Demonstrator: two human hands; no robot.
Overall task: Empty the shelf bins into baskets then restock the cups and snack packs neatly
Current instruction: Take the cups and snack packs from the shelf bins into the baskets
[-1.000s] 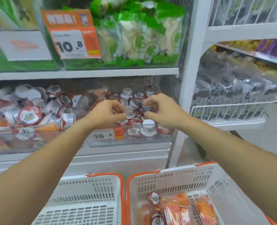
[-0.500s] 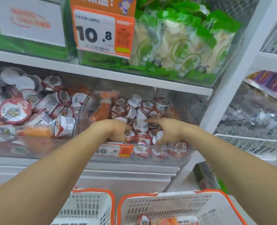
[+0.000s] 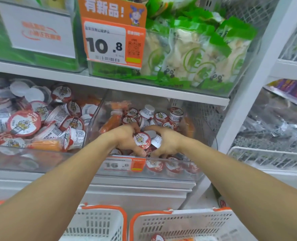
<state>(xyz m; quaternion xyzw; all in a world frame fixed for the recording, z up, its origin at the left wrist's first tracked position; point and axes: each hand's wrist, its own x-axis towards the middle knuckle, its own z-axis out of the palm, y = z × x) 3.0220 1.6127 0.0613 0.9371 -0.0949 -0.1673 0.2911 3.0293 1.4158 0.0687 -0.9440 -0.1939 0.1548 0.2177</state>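
Both my hands reach into the clear right shelf bin (image 3: 193, 173), which holds several small red-lidded cups and orange snack packs. My left hand (image 3: 127, 141) grips a red-lidded cup (image 3: 141, 140), its tiger lid facing me. My right hand (image 3: 168, 143) is curled around a white cup (image 3: 156, 141) lying on its side next to it. The fingertips of both hands dip among the cups at the bin's front. An orange snack pack (image 3: 109, 124) lies behind my left hand. Two white baskets with orange rims stand below: the left basket (image 3: 99, 221) and the right basket (image 3: 187, 223).
A second clear bin (image 3: 13, 164) to the left is heaped with the same cups and an orange pack (image 3: 43, 145). The shelf above carries green-and-white snack bags (image 3: 196, 54) behind a 10.8 price tag (image 3: 113, 42). A white upright post (image 3: 245, 101) and wire racks stand to the right.
The view has moved closer and tilted up, so the baskets sit lower in frame. My hands have closed together around cups at the bin's front, and a red lid now faces me.
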